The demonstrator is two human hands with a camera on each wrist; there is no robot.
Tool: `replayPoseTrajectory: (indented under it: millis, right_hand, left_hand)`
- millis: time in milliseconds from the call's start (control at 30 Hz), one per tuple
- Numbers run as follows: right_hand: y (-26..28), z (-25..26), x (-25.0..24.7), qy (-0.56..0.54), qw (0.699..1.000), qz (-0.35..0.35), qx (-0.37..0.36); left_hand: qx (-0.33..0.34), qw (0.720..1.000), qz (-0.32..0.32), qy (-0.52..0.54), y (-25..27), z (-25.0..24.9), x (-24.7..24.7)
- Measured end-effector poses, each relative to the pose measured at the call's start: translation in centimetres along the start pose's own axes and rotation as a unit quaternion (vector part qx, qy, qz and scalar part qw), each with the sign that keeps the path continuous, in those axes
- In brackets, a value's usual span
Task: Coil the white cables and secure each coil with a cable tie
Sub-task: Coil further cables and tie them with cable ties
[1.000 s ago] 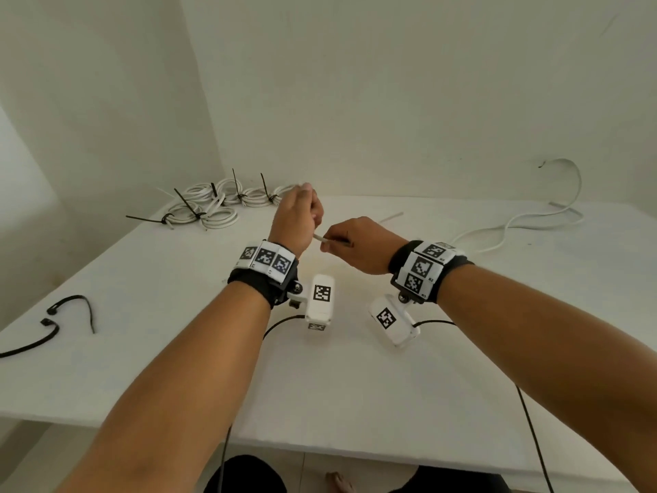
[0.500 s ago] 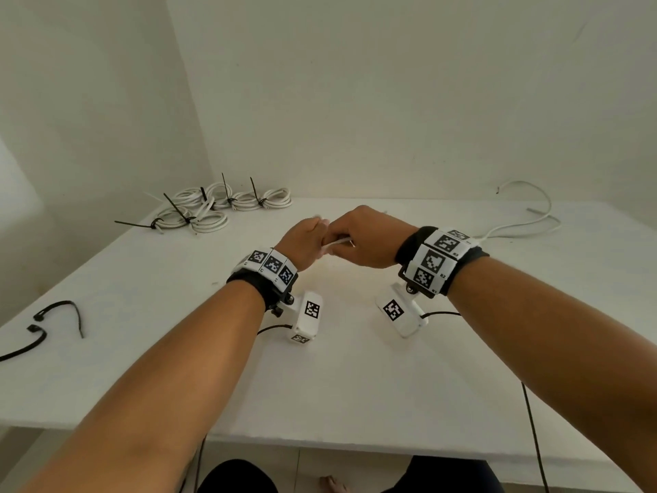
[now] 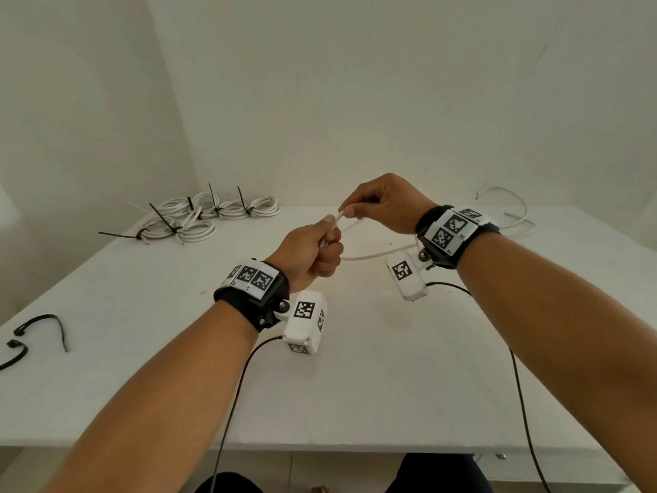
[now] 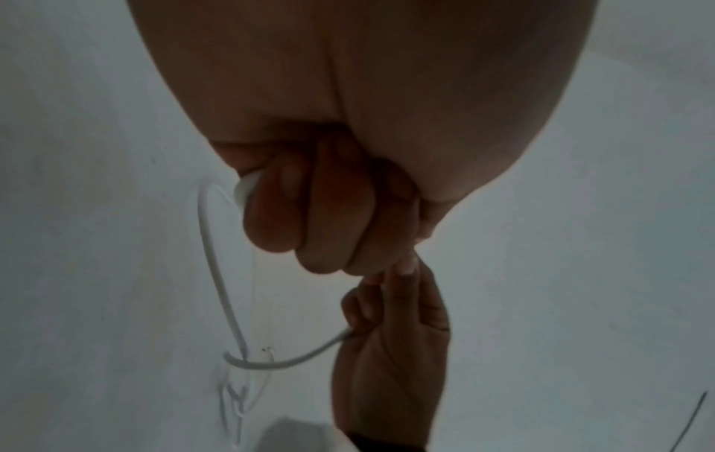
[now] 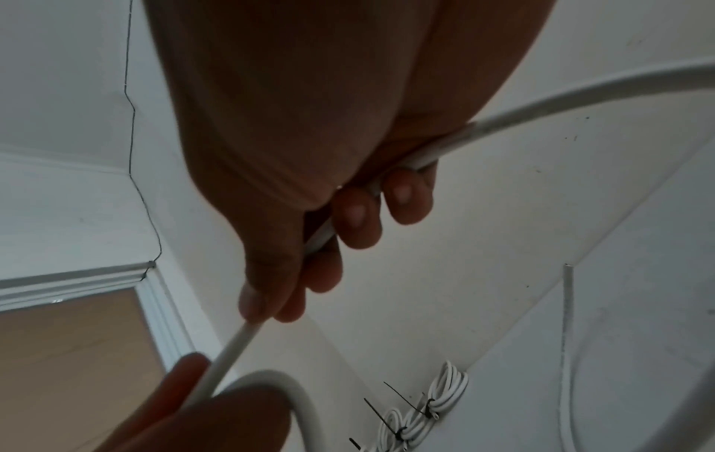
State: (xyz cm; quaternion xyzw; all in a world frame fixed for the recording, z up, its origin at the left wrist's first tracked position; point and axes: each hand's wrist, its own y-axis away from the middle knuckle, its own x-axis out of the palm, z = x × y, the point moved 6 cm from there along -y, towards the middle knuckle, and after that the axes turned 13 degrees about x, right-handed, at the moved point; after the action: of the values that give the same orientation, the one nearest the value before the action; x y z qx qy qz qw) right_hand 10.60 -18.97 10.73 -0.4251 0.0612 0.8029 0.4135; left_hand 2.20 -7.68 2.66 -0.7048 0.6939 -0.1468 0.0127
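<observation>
Right hand (image 3: 382, 204) higher, white cable (image 3: 369, 257) looped

– Where are the hands?
– Both forearms reach forward, bare, a marker band on each wrist. The left hand (image 3: 313, 252) is a fist, knuckles up, just below and to the left of the right hand (image 3: 382, 204).
– What does the left grip?
– The white cable (image 3: 369, 257), fingers curled round it.
– And the right?
– Palm down, thumb and fingertips (image 5: 251, 302) pinching the same cable, which runs back under its curled fingers. The two hands nearly touch.
</observation>
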Motion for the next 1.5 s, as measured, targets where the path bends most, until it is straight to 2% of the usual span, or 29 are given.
replayPoseTrajectory:
  millis: [133,300,433,567,733,900,1000,1067,1133,1200,1367,1433,1500]
  right_hand:
    - [-0.1,-0.8,-1.4,-0.043,0.998,-0.029,0.024]
    - [1.4,-1.6,-0.8,-0.082,0.995,-0.028,0.047]
    - [2.4,-1.7,1.1,-0.074,0.996,-0.051,0.024]
    - [2.4,-1.6,2.9,-0.031,0.999,-0.032,0.022]
    - [2.3,-1.1,5.3,0.029,0.999,0.016,0.026]
    - [2.7,0.0,7.4,0.093,0.993,0.073,0.016]
    - [3.1,-0.4,7.8,0.113,0.989,0.098,0.010]
    - [3.3,-0.3,7.5,0.117,0.989,0.087,-0.001]
    - [3.3,0.3,6.9,0.120,0.990,0.072,-0.018]
    - [3.1,1.3,6.4,0.134,0.988,0.059,-0.043]
    - [2.5,2.7,4.7,0.120,0.990,0.036,-0.068]
    - [2.4,2.4,4.0,0.096,0.993,0.022,-0.065]
    - [2.3,2.1,3.6,0.076,0.995,0.001,-0.067]
  left_hand:
    - [-0.007,0.997,0.023,0.078,0.7,-0.6,1.5]
    - [0.043,0.986,0.031,0.161,0.6,-2.6,3.5]
    - [0.084,0.972,0.024,0.217,-0.6,-3.4,3.8]
    - [0.109,0.964,-0.009,0.244,-1.4,-3.8,3.1]
    - [0.137,0.956,-0.109,0.236,-2.4,-4.6,1.0]
    - [0.170,0.944,-0.222,0.173,-3.4,-4.4,-1.9]
    - [0.186,0.928,-0.310,0.095,-3.3,-4.5,-4.9]
    - [0.187,0.917,-0.350,-0.030,-2.9,-5.1,-6.7]
    - [0.180,0.898,-0.327,-0.234,-2.6,-5.6,-7.1]
    - [0.158,0.876,-0.235,-0.391,-2.7,-5.1,-6.1]
    - [0.020,0.905,-0.068,-0.419,-2.7,-2.1,-4.1]
    - [-0.003,0.923,-0.018,-0.384,-2.2,-1.8,-3.5]
    - [-0.005,0.932,-0.006,-0.363,-1.8,-2.0,-3.1]
